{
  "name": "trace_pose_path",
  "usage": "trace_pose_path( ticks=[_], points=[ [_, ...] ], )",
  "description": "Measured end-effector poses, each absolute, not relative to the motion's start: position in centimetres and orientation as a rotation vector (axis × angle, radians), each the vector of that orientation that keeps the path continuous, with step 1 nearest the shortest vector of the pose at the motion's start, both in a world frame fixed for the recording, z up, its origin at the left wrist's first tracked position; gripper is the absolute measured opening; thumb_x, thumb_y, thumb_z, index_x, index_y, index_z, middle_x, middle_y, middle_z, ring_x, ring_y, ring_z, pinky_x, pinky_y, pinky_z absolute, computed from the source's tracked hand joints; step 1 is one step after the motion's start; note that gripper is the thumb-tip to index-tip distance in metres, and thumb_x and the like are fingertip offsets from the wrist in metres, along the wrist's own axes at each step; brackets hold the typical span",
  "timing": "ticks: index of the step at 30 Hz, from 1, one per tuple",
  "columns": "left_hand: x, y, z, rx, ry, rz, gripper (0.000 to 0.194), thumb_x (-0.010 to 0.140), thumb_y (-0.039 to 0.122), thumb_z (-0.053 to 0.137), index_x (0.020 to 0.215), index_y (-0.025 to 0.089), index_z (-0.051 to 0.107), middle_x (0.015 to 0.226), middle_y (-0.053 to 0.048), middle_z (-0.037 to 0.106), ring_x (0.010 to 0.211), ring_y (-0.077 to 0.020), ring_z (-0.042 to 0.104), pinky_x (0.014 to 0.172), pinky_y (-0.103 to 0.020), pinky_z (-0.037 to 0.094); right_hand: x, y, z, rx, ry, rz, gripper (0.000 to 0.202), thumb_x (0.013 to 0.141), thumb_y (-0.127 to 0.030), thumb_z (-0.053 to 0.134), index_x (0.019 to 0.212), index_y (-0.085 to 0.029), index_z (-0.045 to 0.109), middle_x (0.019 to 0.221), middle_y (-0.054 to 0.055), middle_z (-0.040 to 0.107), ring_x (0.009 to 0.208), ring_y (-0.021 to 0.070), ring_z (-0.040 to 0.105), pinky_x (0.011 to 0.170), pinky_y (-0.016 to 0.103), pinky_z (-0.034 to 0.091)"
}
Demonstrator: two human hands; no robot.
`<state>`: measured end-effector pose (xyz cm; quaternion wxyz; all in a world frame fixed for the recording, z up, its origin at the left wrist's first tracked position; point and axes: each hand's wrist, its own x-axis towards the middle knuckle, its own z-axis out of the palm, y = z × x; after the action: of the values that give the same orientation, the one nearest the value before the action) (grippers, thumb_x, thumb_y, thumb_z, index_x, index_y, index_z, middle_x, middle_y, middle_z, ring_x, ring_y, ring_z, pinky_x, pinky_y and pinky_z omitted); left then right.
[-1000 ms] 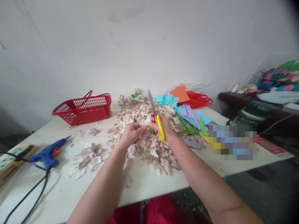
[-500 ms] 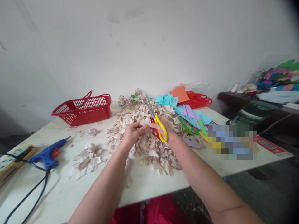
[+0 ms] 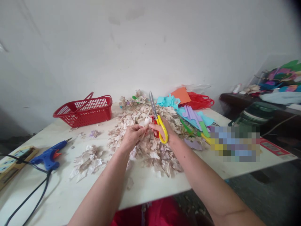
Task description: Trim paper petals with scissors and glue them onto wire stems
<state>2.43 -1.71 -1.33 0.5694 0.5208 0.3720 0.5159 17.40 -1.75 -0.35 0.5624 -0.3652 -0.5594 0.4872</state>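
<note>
My left hand [image 3: 133, 135] is closed, its thumb and fingertips pinching a small whitish paper-like petal [image 3: 147, 121]. Close beside it, my right hand [image 3: 167, 126] has its fingertips at the same petal while keeping hold of a pair of scissors [image 3: 164, 133]. The scissors have a yellow handle with a red part, and their blades point up and away from me, looking closed. Under both hands spreads a heap of pale, crumpled petals [image 3: 154, 155]. A thin stem-like piece seems to hang below the left fingers, too blurred to be sure.
A red plastic basket [image 3: 88, 114] stands back left. Nearer are a blue glue gun [image 3: 48, 156], a power strip [image 3: 16, 163] and a small petal pile [image 3: 88, 161]. On the right lie coloured paper strips [image 3: 194, 117], an orange sheet [image 3: 180, 95], a red bag [image 3: 201, 100] and a dark bottle [image 3: 252, 116].
The petal now stands up higher between my fingertips. The scissors have turned slightly more upright, their tips shifting right and up. Both hands stay over the heap.
</note>
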Motion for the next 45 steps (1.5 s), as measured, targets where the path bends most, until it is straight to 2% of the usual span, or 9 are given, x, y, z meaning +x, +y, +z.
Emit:
trace_pose_path(
  ticks=[5,15,22,25,29,33,37,40,45],
  points=[
    [3.1,-2.4,-0.6,1.279,0.96,1.291,0.027,0.052,0.035,0.075,0.059,0.012,0.061,0.048,0.002,0.056,0.045,-0.0075,0.047,0.045,-0.019,0.033,17.5,-1.8,-0.6,-0.888,-1.315,1.176,0.038,0.064,-0.034,0.064,0.098,-0.021,0.051,0.054,-0.006,0.049,0.034,0.0064,0.04,0.03,0.017,0.027],
    [3.1,-2.3,-0.8,1.233,0.954,1.258,0.026,0.052,0.034,0.075,0.062,0.012,0.064,0.052,0.001,0.059,0.045,-0.0075,0.05,0.045,-0.018,0.036,17.3,-1.7,-0.2,-0.915,-1.294,1.109,0.037,0.058,-0.02,0.061,0.095,-0.02,0.053,0.057,-0.007,0.047,0.033,0.005,0.039,0.031,0.018,0.028],
    [2.8,-2.0,-1.3,0.976,0.728,1.195,0.021,0.055,0.025,0.074,0.065,0.011,0.062,0.065,-0.005,0.065,0.057,-0.0113,0.059,0.064,-0.025,0.05,17.4,-1.7,0.0,-0.906,-1.345,1.066,0.036,0.058,-0.018,0.06,0.094,-0.02,0.053,0.064,-0.007,0.048,0.036,0.0044,0.039,0.033,0.018,0.03],
    [2.6,-2.1,-1.1,0.979,0.72,1.176,0.019,0.056,0.022,0.073,0.063,0.011,0.059,0.064,-0.005,0.065,0.057,-0.0126,0.06,0.063,-0.027,0.051,17.5,-1.7,0.0,-0.903,-1.399,1.019,0.036,0.058,-0.019,0.061,0.094,-0.021,0.055,0.067,-0.005,0.049,0.04,0.0046,0.039,0.035,0.018,0.031],
    [2.6,-2.2,-0.9,1.054,0.708,1.136,0.024,0.054,0.02,0.073,0.073,0.013,0.06,0.064,-0.003,0.064,0.057,-0.0129,0.059,0.06,-0.026,0.049,17.3,-1.8,0.0,-0.88,-1.426,1.024,0.036,0.057,-0.014,0.061,0.092,-0.021,0.056,0.067,-0.004,0.051,0.047,0.006,0.042,0.04,0.018,0.033],
    [2.5,-2.0,-0.9,1.181,0.794,1.208,0.025,0.054,0.025,0.075,0.069,0.013,0.058,0.051,0.002,0.056,0.041,-0.006,0.048,0.042,-0.017,0.036,16.9,-2.0,0.1,-0.851,-1.428,1.049,0.036,0.055,-0.01,0.06,0.089,-0.02,0.056,0.065,-0.005,0.048,0.05,0.0062,0.042,0.044,0.017,0.033],
    [2.3,-1.7,-1.1,1.168,0.859,1.297,0.027,0.054,0.029,0.074,0.057,0.014,0.052,0.042,0.005,0.048,0.035,-0.0038,0.039,0.037,-0.016,0.026,16.9,-2.2,0.3,-0.883,-1.427,1.07,0.038,0.055,-0.013,0.062,0.092,-0.019,0.054,0.065,-0.006,0.047,0.049,0.0046,0.039,0.046,0.017,0.034],
    [2.3,-1.6,-1.1,1.091,0.867,1.322,0.028,0.053,0.029,0.075,0.055,0.014,0.052,0.042,0.005,0.049,0.037,-0.0044,0.042,0.039,-0.017,0.029,17.0,-2.5,0.6,-0.917,-1.43,1.062,0.039,0.055,-0.016,0.064,0.093,-0.02,0.054,0.066,-0.006,0.047,0.049,0.0044,0.037,0.047,0.018,0.034],
    [2.5,-1.8,-1.0,1.082,0.833,1.264,0.028,0.048,0.028,0.078,0.059,0.014,0.057,0.054,0.0,0.06,0.047,-0.0093,0.054,0.048,-0.02,0.04,17.0,-2.6,0.6,-0.92,-1.427,1.062,0.039,0.056,-0.016,0.062,0.094,-0.02,0.055,0.068,-0.004,0.048,0.049,0.0054,0.039,0.044,0.019,0.033]
  ],
)
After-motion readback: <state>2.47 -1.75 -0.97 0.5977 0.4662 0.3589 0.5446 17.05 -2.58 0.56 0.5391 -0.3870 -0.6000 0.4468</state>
